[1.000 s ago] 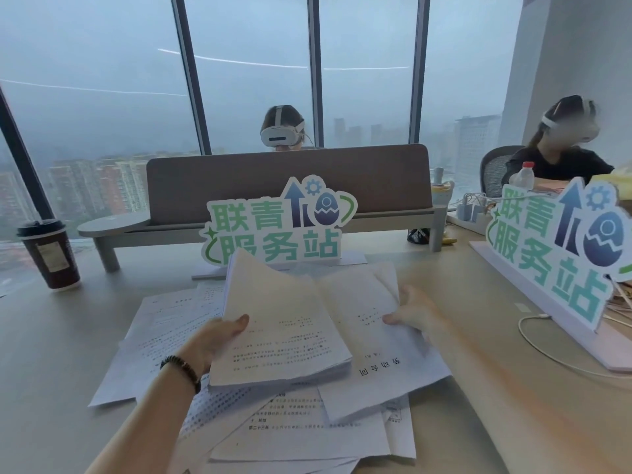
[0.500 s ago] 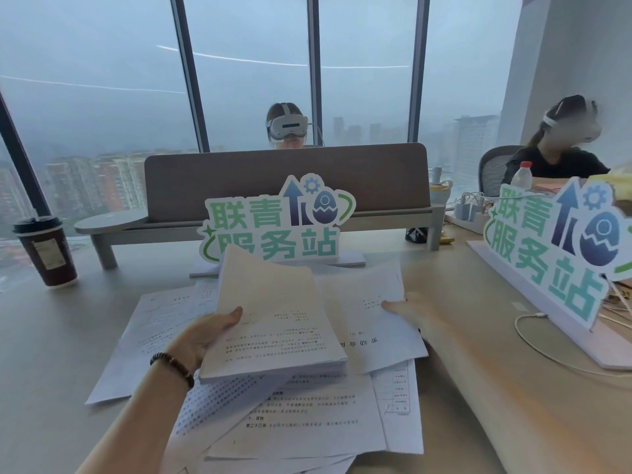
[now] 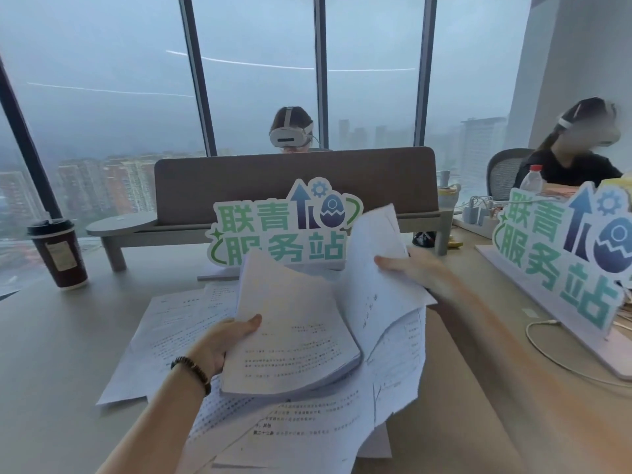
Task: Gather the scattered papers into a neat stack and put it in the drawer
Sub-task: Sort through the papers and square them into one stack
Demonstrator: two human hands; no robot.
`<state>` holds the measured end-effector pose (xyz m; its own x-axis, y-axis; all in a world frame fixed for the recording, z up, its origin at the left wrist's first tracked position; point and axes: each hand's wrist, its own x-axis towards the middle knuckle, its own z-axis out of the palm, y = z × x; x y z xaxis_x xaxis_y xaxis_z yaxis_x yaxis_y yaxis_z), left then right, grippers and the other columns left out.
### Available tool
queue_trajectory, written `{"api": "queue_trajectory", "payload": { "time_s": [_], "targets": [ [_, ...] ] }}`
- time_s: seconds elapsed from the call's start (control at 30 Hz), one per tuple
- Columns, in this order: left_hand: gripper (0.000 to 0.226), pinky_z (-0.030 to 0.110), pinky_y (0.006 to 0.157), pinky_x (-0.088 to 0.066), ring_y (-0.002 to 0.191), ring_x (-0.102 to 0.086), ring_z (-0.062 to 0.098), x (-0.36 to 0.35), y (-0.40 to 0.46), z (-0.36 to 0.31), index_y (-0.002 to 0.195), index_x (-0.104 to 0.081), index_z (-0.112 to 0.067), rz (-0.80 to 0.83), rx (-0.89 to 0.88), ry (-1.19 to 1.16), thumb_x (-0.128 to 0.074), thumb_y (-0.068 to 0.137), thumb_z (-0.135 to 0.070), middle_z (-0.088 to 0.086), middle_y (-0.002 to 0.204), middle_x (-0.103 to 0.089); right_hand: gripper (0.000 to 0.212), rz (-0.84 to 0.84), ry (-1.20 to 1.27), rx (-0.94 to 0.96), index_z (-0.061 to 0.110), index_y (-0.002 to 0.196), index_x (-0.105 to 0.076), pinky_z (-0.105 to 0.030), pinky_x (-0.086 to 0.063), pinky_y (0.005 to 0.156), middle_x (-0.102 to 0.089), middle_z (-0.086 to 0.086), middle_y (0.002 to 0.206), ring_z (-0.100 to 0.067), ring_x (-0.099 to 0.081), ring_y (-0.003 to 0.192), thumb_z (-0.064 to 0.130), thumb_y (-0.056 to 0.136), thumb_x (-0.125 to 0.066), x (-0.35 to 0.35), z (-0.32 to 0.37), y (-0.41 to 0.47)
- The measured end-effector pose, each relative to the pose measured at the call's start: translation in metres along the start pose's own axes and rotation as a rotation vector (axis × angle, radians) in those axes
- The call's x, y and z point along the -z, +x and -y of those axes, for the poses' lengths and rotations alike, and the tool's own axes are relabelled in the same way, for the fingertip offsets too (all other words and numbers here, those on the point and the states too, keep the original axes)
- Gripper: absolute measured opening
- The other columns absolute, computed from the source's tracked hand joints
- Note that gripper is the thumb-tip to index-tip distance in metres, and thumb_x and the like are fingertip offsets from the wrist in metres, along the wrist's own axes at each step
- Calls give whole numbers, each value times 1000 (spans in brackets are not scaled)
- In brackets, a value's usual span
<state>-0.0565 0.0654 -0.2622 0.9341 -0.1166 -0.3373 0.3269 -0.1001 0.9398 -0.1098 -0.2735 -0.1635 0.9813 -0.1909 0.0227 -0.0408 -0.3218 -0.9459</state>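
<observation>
Left hand (image 3: 219,343) grip clamps stack (image 3: 290,336) | right hand (image 3: 413,268) grip clamps sheet (image 3: 372,285)

Print on papers (image 3: 301,429) too blurred to read; bottom sheets cut by frame edge; drawer unseen.

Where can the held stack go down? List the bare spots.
Bare table between the cup and the loose papers; another strip right of the papers, before the cable and right sign. Crowded in the middle, under the stack.
</observation>
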Motion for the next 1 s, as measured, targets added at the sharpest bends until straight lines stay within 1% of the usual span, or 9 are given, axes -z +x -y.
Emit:
{"api": "queue_trajectory", "payload": {
  "time_s": [0.2,0.3,0.37,0.53,0.67,0.7,0.8,0.93,1.0],
  "targets": [
    [35,40,56,-60,80,-73,36,0,-3,-2,119,-63,3,-6,-50,-3,-64,96,-22,24,100,-74,16,172,-29,167,9,98,-68,-17,-53,48,-73,3,75,-5,-69,54,24,93,-68,5,87,-22],
    [36,45,69,-61,90,-72,38,0,-6,-2,120,-64,2,-9,-89,10,-62,97,-25,24,106,-72,13,209,37,221,11,88,-67,-17,-51,45,-73,8,61,-6,-69,50,21,97,-63,11,112,-28],
    [35,51,80,-59,96,-70,41,2,-8,-2,118,-64,1,-5,-98,-18,-63,96,-27,25,108,-72,14,202,18,220,11,93,-68,-16,-51,46,-74,8,65,-6,-70,53,25,95,-65,14,114,-23],
    [35,50,74,-61,86,-72,37,2,-10,-5,115,-66,-4,27,-108,-99,-66,94,-31,22,103,-74,40,140,10,88,9,110,-70,-22,-56,52,-78,-2,82,-15,-75,64,42,87,-71,25,93,-7],
    [31,42,61,-62,74,-73,33,-4,-14,-9,114,-65,-3,63,-119,-78,-62,96,-28,19,92,-75,73,173,45,-112,3,123,-67,-36,-59,84,-76,-13,107,-26,-75,86,52,71,-79,32,74,8],
    [31,40,60,-62,72,-74,32,-5,-15,-9,113,-65,-3,76,-116,-64,-62,97,-28,18,90,-76,73,190,39,-165,3,125,-65,-36,-58,84,-76,-13,105,-26,-75,85,53,74,-77,32,70,10],
    [38,40,61,-62,73,-74,32,-7,-15,-8,118,-65,-2,108,-92,-63,-65,94,-31,20,95,-76,42,159,70,-216,9,120,-63,-31,-55,65,-76,-11,91,-22,-73,71,42,94,-64,30,59,12],
    [48,43,65,-63,75,-74,34,-9,-19,-6,122,-64,-2,200,-60,-149,-70,85,-32,24,104,-72,28,49,-45,-156,11,100,-65,-28,-54,71,-69,-11,92,-20,-69,76,39,95,-65,26,43,16],
    [52,44,69,-63,77,-74,34,-11,-20,-6,121,-65,-4,200,-61,-160,-72,81,-36,23,105,-73,28,26,-5,-166,1,104,-65,-20,-51,49,-70,-9,73,-15,-69,54,27,94,-68,21,32,19]
  ]
}}
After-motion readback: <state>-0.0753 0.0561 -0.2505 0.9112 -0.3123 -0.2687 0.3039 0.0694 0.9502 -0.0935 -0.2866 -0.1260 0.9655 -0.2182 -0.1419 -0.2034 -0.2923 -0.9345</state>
